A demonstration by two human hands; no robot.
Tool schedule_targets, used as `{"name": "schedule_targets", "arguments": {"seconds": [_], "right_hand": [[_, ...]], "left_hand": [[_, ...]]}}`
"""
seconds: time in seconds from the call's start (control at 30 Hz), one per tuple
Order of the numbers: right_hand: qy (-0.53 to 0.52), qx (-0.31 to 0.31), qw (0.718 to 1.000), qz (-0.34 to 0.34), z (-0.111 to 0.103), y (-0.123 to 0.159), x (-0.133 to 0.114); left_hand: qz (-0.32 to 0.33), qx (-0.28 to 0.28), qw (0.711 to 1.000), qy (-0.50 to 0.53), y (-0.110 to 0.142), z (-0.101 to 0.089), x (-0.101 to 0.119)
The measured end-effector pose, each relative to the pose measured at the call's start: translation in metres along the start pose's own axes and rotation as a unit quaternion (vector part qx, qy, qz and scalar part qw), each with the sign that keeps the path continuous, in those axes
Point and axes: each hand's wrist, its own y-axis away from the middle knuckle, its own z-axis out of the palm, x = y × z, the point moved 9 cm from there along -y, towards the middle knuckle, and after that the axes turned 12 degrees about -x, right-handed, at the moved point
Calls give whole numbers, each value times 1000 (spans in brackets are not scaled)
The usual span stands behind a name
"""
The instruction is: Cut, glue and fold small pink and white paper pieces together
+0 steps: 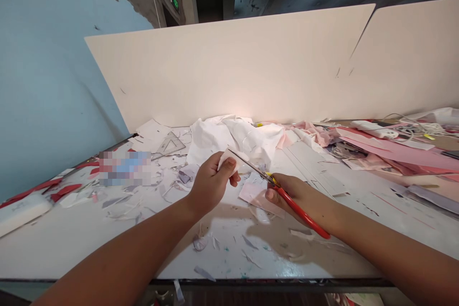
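So, a small pale paper (227,156) is up off the table, in front of the person, with the tip of the scissors (289,200) right at it. The paper looks light, and I think it is thin and bends easily, so it could crease or tear. A soft pinch near one edge should be enough. The part that shows is short, and the thumb hides some of it, so I cannot tell its long side for sure.

The scissors look harder and a bit heavier, with smooth red grips that seem the best place to hold. They are long and thin. Their tip points up and left, away from the person, and the grips slant down to the right. I cannot tell how far apart the blades are.

The left hand (211,179) pinches the paper, thumb on top. The right hand (304,196) is wrapped around the scissors by the grips.

Under the hands, a pale pink sheet (258,197) lies on the white table (118,259). Just past the hands is a crumpled white heap (229,136), maybe paper or cloth. A clear triangle ruler (172,143) is to the left of it. Pink and red sheets (398,150) are piled far to the right. A tall pale board (229,71) stands behind everything.
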Motion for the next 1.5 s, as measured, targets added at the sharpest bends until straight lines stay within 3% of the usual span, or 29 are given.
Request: {"name": "schedule_targets", "arguments": {"seconds": [0.47,1.3,1.5], "right_hand": [[-48,-14,999,-6,5,-4,13],[25,-3,998,61,2,-6,25],[28,-14,998,61,3,-6,26]], "left_hand": [[-8,-1,1000,-6,0,0,-3],[-7,-15,997,70,-1,-2,-7],[5,-18,999,45,0,-3,-1]]}}
